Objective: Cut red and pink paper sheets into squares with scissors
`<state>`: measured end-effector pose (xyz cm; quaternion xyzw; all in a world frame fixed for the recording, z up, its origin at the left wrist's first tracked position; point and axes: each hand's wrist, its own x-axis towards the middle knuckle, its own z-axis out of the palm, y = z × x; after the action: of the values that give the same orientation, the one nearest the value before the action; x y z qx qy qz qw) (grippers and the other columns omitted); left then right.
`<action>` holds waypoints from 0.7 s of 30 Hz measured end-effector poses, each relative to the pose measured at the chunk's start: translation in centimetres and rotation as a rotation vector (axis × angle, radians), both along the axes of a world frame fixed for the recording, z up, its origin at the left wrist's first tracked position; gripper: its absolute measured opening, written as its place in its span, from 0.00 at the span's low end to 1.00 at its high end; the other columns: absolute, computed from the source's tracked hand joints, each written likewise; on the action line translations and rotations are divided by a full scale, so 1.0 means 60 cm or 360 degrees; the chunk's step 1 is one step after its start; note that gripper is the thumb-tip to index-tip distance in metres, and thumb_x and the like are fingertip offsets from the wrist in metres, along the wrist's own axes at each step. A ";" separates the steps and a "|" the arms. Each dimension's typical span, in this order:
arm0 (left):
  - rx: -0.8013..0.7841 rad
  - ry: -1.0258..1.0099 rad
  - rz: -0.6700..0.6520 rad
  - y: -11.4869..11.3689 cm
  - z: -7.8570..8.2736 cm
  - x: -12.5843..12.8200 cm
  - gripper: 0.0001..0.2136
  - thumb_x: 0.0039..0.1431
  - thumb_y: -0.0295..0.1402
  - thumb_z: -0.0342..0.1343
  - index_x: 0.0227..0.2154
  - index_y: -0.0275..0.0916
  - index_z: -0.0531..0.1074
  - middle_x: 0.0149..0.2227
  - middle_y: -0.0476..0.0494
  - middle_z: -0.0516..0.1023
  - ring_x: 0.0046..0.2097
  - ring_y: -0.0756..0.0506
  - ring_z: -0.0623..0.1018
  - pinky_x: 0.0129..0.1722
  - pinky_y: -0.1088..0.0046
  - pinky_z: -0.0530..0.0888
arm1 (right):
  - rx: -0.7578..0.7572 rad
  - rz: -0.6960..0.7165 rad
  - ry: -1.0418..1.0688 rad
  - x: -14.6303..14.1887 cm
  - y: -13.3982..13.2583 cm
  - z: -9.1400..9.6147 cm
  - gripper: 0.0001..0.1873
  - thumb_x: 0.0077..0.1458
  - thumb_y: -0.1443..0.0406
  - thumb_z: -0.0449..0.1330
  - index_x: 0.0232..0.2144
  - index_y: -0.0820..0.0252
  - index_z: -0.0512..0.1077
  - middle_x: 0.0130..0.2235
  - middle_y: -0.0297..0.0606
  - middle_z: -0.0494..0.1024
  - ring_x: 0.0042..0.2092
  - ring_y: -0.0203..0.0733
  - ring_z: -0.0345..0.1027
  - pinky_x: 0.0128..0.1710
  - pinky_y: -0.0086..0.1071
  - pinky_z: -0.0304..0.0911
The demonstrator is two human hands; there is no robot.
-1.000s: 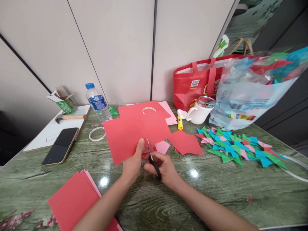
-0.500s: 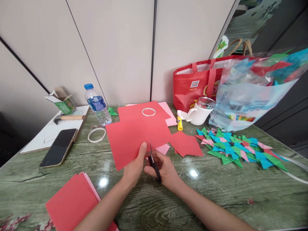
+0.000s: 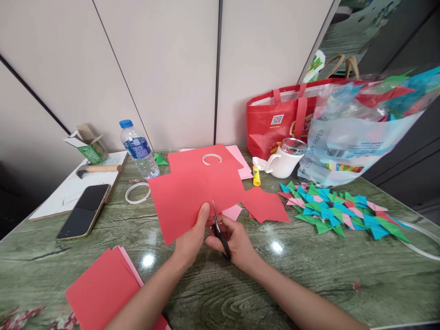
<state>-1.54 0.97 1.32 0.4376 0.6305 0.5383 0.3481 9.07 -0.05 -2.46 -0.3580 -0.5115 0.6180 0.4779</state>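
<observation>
View: head camera, looking down over both forearms onto the green marbled surface (image 3: 309,275).
Change since earlier: the red sheet (image 3: 185,197) sits slightly lower than a second ago, so the small white ring (image 3: 212,158) on the red paper behind it, then half hidden, now shows whole. Over the last half second both hands and the blades have barely shifted.
Left grip (image 3: 190,240): clenched on the near edge of the red sheet, thumb on top, fingers beneath and out of sight.
Right grip (image 3: 237,243): closed around the black handles of the scissors (image 3: 218,229), blades pointing away from the person.
Sheet relative to grips: the sheet is held tilted up off the surface and spreads away and to the left from the left grip. The scissor blades meet its near edge just right of the left thumb. How far the blades stand apart cannot be told.
Under the sheet: a pink piece (image 3: 232,212) lies just beyond the right grip, with cut red squares (image 3: 264,204) beside it to the right.
Near left: a stack of red paper (image 3: 103,286) lies flat by the left forearm.
Far left: a phone (image 3: 84,211), a tape ring (image 3: 137,192), a water bottle (image 3: 137,149), a hammer (image 3: 98,168) and an open small carton (image 3: 87,144).
Right: a pile of folded triangles (image 3: 337,208) in blue, green and pink, well apart from the grips.
Far right: a white mug (image 3: 285,160), a yellow glue stick (image 3: 256,175), a red tote bag (image 3: 282,119) and a plastic bag of coloured paper (image 3: 354,137).
</observation>
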 end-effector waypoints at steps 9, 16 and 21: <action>-0.0070 0.0078 -0.0013 -0.003 0.002 0.001 0.14 0.45 0.46 0.53 0.31 0.44 0.71 0.38 0.46 0.75 0.44 0.43 0.71 0.50 0.67 0.59 | -0.0102 -0.0031 0.0001 -0.003 -0.002 0.001 0.16 0.36 0.61 0.65 0.27 0.61 0.64 0.18 0.26 0.64 0.18 0.29 0.54 0.19 0.25 0.52; -0.0008 0.0019 0.0040 -0.001 -0.011 0.002 0.16 0.44 0.46 0.53 0.35 0.43 0.71 0.42 0.46 0.73 0.46 0.43 0.69 0.52 0.66 0.58 | -0.0127 -0.0056 -0.0036 -0.003 -0.001 0.000 0.18 0.35 0.63 0.66 0.29 0.61 0.64 0.18 0.26 0.64 0.18 0.29 0.56 0.18 0.24 0.54; -0.0067 -0.0136 -0.0022 0.001 -0.014 0.003 0.16 0.43 0.47 0.54 0.31 0.40 0.72 0.37 0.45 0.75 0.41 0.44 0.73 0.47 0.67 0.64 | -0.0194 -0.0056 -0.0070 -0.001 0.000 0.005 0.20 0.34 0.64 0.66 0.31 0.63 0.64 0.18 0.26 0.66 0.19 0.30 0.60 0.19 0.24 0.56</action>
<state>-1.34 1.01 0.51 0.4112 0.6232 0.5407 0.3875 9.01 -0.07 -2.18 -0.4089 -0.4770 0.6313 0.4547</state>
